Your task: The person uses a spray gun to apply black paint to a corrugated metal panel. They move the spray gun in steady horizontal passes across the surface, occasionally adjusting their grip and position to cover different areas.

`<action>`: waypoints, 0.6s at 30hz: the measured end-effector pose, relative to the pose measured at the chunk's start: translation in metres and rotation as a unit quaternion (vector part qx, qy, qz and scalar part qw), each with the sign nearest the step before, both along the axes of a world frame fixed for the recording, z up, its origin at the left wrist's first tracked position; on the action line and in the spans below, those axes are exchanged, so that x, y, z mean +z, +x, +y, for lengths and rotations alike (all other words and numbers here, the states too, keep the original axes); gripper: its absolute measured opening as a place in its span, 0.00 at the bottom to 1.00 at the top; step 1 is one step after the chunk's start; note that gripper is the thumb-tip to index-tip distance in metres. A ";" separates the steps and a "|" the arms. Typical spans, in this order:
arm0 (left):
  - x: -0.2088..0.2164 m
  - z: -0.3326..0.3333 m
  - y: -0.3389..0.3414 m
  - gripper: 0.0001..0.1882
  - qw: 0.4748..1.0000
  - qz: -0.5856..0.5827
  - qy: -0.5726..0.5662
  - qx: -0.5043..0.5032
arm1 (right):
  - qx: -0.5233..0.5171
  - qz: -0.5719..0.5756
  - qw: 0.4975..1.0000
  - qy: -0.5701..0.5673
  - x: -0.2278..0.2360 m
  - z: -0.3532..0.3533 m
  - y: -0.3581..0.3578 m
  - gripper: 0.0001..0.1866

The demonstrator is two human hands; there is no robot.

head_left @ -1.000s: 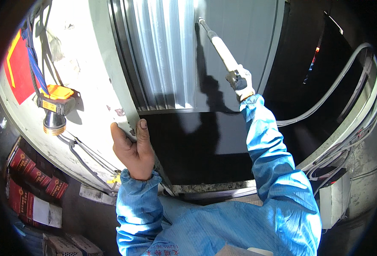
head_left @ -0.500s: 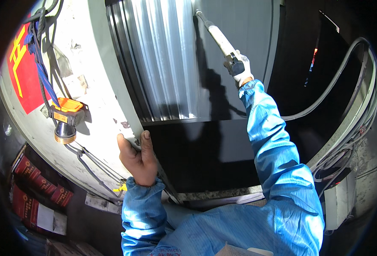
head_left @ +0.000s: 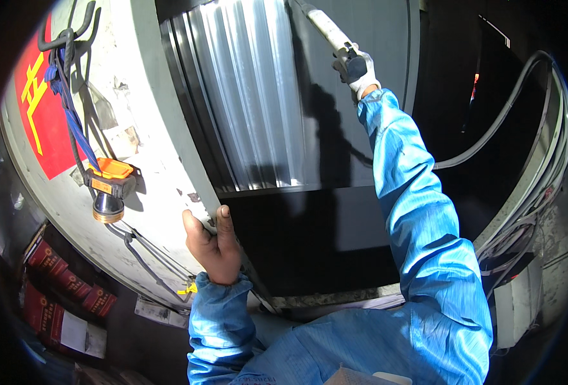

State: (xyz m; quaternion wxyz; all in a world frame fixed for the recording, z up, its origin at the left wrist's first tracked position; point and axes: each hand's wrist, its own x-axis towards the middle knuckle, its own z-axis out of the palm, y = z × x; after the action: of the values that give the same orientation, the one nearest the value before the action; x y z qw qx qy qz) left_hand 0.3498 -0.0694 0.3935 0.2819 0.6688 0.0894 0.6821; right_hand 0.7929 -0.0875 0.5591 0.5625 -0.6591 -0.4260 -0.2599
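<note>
- The right hand (head_left: 363, 77), in a white glove, is at the upper centre-right of the frame, its fingers closed around the handle of a pale gun-shaped tool (head_left: 329, 27).
- The tool slants to the upper left, its tip close to the top edge of the frame.
- Behind it, at the upper centre, stand a ribbed metal panel (head_left: 245, 96), brightly lit, and a flatter grey panel (head_left: 383, 38) to its right; a dark shadow falls between them.
- The left hand (head_left: 218, 255), bare, is left of centre at the edge of a pale post (head_left: 168, 122); thumb and forefinger are spread, but I cannot tell whether they pinch that edge.
- Blue sleeves (head_left: 419, 192) cover both forearms.
- At the left, a lamp with an orange top (head_left: 112, 172) hangs beside a red sheet (head_left: 40, 109) with yellow strokes.
- Red boxes (head_left: 69, 282) lie at the lower left.
- A grey hose (head_left: 489, 142) curves through the right side.
</note>
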 end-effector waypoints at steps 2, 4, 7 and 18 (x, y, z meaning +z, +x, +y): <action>0.000 0.000 0.001 0.12 1.000 0.001 0.001 -0.001 | -0.028 -0.068 0.997 0.019 0.001 0.000 0.004 0.13; 0.000 -0.001 -0.002 0.12 1.000 0.000 -0.010 -0.011 | -0.041 -0.087 0.995 -0.011 0.010 -0.001 -0.011 0.14; -0.001 -0.001 -0.002 0.13 1.000 0.002 -0.003 -0.009 | 0.111 0.004 0.988 0.105 0.006 -0.002 -0.019 0.14; -0.001 -0.001 -0.001 0.13 1.000 0.005 -0.011 -0.001 | 0.236 0.155 0.946 0.159 -0.050 -0.019 -0.051 0.17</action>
State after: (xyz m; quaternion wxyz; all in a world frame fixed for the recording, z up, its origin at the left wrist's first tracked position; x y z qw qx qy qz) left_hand 0.3486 -0.0708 0.3923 0.2895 0.6693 0.0975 0.6773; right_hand 0.7423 -0.1066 0.5095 0.7647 -0.4737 -0.4298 -0.0785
